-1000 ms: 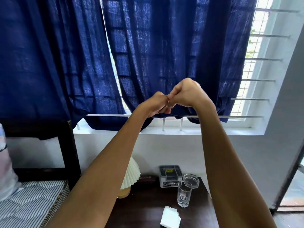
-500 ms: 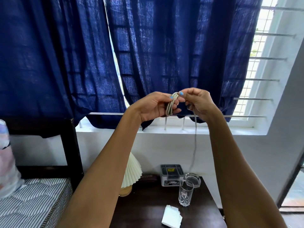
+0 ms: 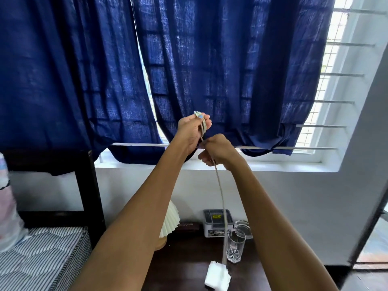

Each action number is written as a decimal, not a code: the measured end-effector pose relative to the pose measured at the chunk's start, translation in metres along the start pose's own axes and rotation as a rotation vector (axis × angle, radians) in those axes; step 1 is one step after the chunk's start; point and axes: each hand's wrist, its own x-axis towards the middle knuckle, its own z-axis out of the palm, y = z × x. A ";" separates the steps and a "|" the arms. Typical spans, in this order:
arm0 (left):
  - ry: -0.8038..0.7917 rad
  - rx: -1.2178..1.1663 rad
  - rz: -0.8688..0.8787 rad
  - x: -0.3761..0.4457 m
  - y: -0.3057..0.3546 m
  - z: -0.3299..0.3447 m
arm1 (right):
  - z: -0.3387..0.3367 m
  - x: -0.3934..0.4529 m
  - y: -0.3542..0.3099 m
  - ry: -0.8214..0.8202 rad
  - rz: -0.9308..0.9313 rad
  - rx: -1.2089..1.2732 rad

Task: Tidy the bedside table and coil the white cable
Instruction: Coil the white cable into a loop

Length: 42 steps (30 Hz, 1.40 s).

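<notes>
Overhead, the left hand [image 3: 192,131] grips several loops of thin white cable [image 3: 219,185]; the right hand [image 3: 218,151] pinches its hanging tail. That tail dangles beside the clear cut-glass tumbler [image 3: 235,246] and could topple it if swung.

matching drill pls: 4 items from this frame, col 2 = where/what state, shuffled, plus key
Column 1
1. white cable
2. drinking glass
3. pleated lampshade
4. white folded cloth

Column 2
A. partly hidden behind the left forearm
B. lying flat at the table's front edge
C. looped in the left hand, its tail running down through the right hand
D. standing upright on the table, in front of the grey box

Pairs: 1-C, 2-D, 3-A, 4-B
</notes>
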 end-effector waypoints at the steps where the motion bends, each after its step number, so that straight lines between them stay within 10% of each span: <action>1: 0.046 0.032 0.018 0.003 -0.001 -0.002 | -0.002 -0.001 -0.003 -0.014 0.016 -0.074; 7: 0.035 0.436 0.066 0.004 -0.004 -0.025 | -0.022 -0.010 -0.025 0.113 -0.099 -0.500; 15: -0.275 0.636 -0.095 -0.023 0.002 -0.025 | -0.056 -0.020 -0.043 0.252 -0.440 -0.473; 25: -0.562 0.361 -0.274 -0.037 0.015 -0.010 | -0.063 0.003 0.007 0.195 -0.350 0.246; 32: -0.438 0.140 -0.287 -0.025 0.001 -0.012 | -0.026 0.005 0.052 0.085 -0.072 0.593; 42: -0.004 0.188 -0.101 0.004 -0.031 -0.029 | -0.001 -0.006 0.044 0.008 -0.108 -0.397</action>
